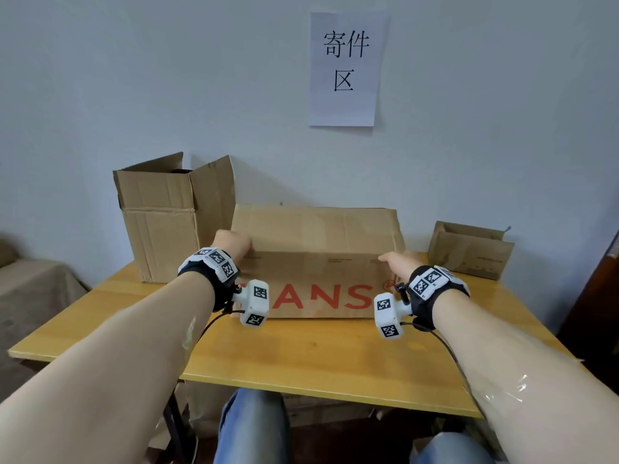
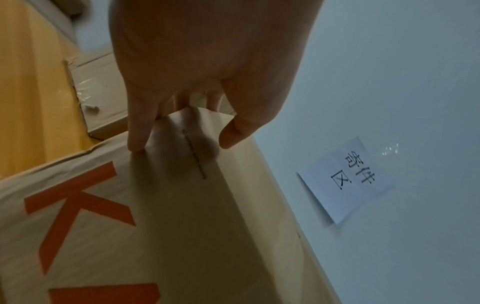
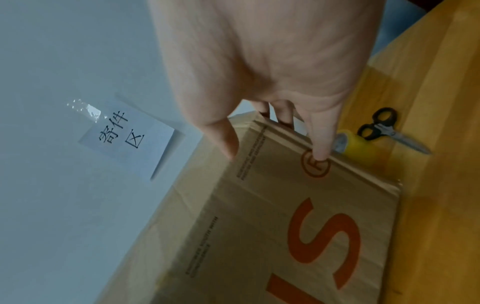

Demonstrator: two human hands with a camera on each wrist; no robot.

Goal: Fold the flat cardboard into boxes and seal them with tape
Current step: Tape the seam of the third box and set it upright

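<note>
Cardboard box (image 1: 318, 262) stands mid-worktop (image 1: 301, 356) between our hands, left hand (image 1: 232, 244) and right hand (image 1: 398, 262) each in a curled grip on its top corners.

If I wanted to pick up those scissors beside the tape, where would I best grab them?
Take the scissors by the black handle loops, coming from above on the right-hand side of the big printed box. They lie flat on the table with blades closed, and the loops are the end nearer the yellow tape roll.

Pale blue-grey wall (image 1: 134, 78), paper sign (image 1: 345, 68) taped up; yellow wooden table (image 1: 301, 356); even light.
</note>
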